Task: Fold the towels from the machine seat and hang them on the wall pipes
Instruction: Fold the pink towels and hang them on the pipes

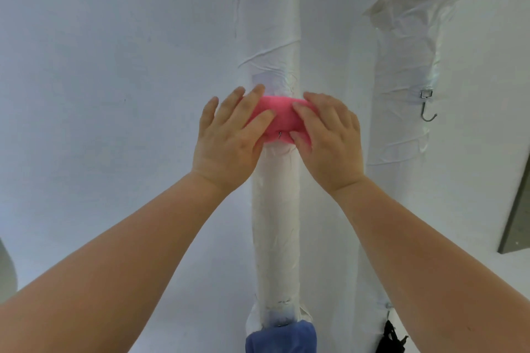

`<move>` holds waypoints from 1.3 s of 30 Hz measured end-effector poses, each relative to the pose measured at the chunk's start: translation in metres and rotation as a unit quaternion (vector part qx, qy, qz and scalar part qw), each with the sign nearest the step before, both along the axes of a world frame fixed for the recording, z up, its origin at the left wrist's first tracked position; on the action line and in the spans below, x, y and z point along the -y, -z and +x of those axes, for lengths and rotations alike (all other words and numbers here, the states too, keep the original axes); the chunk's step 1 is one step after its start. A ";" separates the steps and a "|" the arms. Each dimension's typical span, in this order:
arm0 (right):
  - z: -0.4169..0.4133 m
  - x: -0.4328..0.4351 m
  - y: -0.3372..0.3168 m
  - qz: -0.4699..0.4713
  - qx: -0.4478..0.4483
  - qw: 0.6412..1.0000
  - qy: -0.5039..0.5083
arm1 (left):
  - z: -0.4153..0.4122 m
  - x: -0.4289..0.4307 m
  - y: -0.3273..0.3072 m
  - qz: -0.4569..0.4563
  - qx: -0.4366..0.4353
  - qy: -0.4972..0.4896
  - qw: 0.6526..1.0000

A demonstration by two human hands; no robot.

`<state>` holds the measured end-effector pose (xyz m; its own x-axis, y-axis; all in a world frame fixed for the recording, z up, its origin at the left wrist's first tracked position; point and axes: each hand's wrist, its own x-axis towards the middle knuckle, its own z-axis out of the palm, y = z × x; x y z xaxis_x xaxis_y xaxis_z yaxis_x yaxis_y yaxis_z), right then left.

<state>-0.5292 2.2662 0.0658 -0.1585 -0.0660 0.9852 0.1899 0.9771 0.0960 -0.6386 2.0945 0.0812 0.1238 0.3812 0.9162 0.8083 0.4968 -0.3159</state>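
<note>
A folded pink towel sits against the left wrapped white pipe at about mid-height, and a small metal hook tip pokes out through its lower edge. My left hand holds the towel's left end, fingers laid over its front. My right hand holds the right end, fingertips pressing into the cloth. Much of the towel is hidden behind both hands.
A second wrapped pipe stands to the right with a bare metal hook. A blue towel hangs low on the left pipe. Something black hangs low on the right pipe. A dark panel edge is at far right.
</note>
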 end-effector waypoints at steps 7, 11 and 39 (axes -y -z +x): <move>-0.004 0.003 0.022 -0.016 0.196 0.975 0.099 | 0.002 0.002 0.027 -0.104 0.085 -0.086 0.987; -0.006 0.005 0.019 -0.032 0.253 0.959 0.126 | 0.000 -0.003 0.033 -0.136 0.129 -0.122 0.975; 0.078 0.084 0.069 -0.158 0.264 0.936 0.173 | 0.055 0.067 0.066 -0.161 0.221 -0.034 0.961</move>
